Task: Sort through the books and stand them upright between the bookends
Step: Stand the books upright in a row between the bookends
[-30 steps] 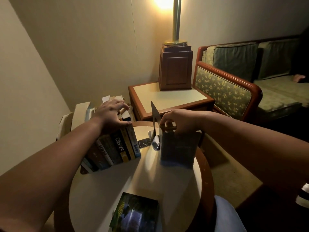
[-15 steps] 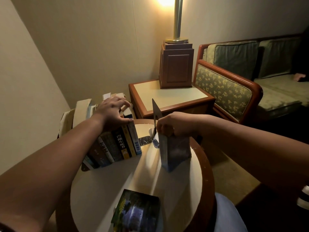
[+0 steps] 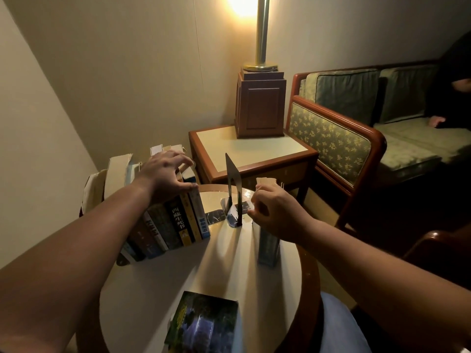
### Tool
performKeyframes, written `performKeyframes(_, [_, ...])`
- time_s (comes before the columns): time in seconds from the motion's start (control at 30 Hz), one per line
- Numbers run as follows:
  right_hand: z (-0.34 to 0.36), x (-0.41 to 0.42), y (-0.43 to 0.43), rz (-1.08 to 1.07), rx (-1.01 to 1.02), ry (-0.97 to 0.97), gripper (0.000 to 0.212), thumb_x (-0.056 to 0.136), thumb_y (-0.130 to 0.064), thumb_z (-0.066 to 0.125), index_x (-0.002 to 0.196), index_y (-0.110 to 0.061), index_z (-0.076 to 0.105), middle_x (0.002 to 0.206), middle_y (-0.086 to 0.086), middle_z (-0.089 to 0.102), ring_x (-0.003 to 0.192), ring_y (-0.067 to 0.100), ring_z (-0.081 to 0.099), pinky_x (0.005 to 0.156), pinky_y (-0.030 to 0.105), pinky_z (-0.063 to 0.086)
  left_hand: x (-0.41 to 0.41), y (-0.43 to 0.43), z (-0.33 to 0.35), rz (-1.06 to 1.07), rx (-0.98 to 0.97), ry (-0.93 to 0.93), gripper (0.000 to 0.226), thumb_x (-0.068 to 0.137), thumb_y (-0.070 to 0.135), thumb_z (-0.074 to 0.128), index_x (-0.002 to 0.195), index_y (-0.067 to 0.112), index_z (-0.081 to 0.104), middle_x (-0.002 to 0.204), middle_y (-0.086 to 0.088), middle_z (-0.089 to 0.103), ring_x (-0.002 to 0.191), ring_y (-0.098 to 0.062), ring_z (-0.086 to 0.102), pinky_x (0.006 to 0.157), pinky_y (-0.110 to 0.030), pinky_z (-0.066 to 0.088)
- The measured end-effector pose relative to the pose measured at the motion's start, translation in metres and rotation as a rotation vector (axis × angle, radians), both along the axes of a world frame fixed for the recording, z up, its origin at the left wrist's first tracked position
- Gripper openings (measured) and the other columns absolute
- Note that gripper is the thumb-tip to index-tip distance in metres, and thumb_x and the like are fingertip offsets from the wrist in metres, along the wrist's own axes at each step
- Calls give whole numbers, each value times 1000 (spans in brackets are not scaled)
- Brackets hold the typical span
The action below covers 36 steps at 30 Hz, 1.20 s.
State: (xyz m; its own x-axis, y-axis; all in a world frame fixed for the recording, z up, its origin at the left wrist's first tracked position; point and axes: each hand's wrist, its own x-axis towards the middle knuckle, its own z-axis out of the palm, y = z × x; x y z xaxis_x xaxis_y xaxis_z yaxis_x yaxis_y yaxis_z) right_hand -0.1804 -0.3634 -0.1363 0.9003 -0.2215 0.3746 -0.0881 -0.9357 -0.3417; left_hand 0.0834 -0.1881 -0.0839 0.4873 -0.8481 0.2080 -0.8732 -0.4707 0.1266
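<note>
Turned edge-on, book (image 3: 267,248) in right hand (image 3: 277,212) stands beside bookend (image 3: 233,179).

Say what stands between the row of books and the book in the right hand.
A dark bookend, upright on the table, apart from the row of books, near the book the right hand grips. Head view.

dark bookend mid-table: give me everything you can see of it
The bookend is a thin dark plate, metal by its look, upright near the far edge of the round table, seen almost edge-on. Top cut at a slant, arched opening low down, flat foot lying on the tabletop. It stands apart from the book row on its left. The right hand holds an upright book just right of it; whether fingertips touch the plate cannot be told.
</note>
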Motion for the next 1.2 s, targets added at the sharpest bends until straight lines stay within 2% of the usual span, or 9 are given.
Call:
performKeyframes(0.07, [-6, -6, -1, -76, 69, -40, 32, 86, -26, 73, 110, -11, 58, 127, 12, 57, 123, 30, 53, 99, 40, 52, 0, 0, 0, -2, 1, -1, 95, 57, 86, 36, 130, 30, 57, 148, -4, 45, 136, -29, 39, 107, -50, 36])
performKeyframes(0.13, [-7, -7, -1, -200, 76, -18, 51, 85, -33, 72, 128, -15, 50, 151, 16, 38, 148, 36, 21, 118, 57, 24, 0, 0, -1, -2, 4, -1, 94, 57, 86, 36, 130, 30, 57, 148, -4, 45, 135, -29, 39, 106, -50, 36])
performKeyframes(0.2, [-6, -6, 2, -316, 53, 72, 52, 87, -45, 65, 131, -24, 49, 162, 15, 16, 152, 38, -3, 116, 64, 1, 2, 0, -2, -5, 5, -4, 94, 56, 87, 37, 129, 30, 57, 147, -4, 46, 134, -29, 40, 106, -50, 36])
performKeyframes(0.23, [-6, -6, 3, -355, 59, 118, 51, 88, -50, 62, 132, -29, 49, 164, 13, 8, 151, 40, -8, 114, 65, 0, 2, -1, -2, -5, 6, -4, 95, 56, 87, 37, 129, 30, 57, 147, -4, 46, 134, -29, 40, 106, -49, 37])
performKeyframes(0.37, [2, -11, 13, -409, 226, 164, 58, 91, -53, 63, 143, -36, 44, 165, 14, -3, 144, 46, 27, 108, 50, 40, 2, 0, -2, 9, 7, -11, 96, 54, 88, 37, 129, 31, 58, 146, -4, 47, 132, -29, 43, 103, -49, 40])
performKeyframes(0.5, [4, -16, 15, -359, 341, 103, 61, 91, -43, 68, 147, -33, 46, 163, 15, 17, 143, 39, 33, 107, 41, 42, 0, 1, 0, 11, 9, -11, 97, 54, 87, 36, 129, 30, 57, 146, -5, 46, 132, -30, 42, 103, -50, 39])
performKeyframes(0.67, [0, -17, 5, -266, 402, 110, 61, 88, -37, 73, 144, -32, 49, 152, 6, 38, 135, 30, 42, 88, 23, 41, 3, 0, 0, 4, 25, 14, 98, 53, 88, 37, 130, 30, 57, 148, -7, 45, 134, -31, 39, 106, -52, 38])
performKeyframes(0.83, [5, -11, 4, -231, 402, 195, 68, 89, -32, 73, 148, -34, 41, 150, 5, 43, 131, 27, 48, 89, 28, 49, 0, -1, 1, 12, 27, 11, 99, 53, 88, 37, 130, 29, 56, 148, -6, 44, 135, -30, 38, 106, -51, 38])
performKeyframes(1.2, [-2, -16, 20, -102, 203, 42, 57, 88, -24, 74, 140, -30, 54, 147, 4, 52, 128, 28, 56, 89, 40, 59, 2, -2, 2, 15, 57, 14, 102, 52, 90, 35, 132, 30, 56, 149, -6, 44, 136, -30, 38, 106, -50, 37])
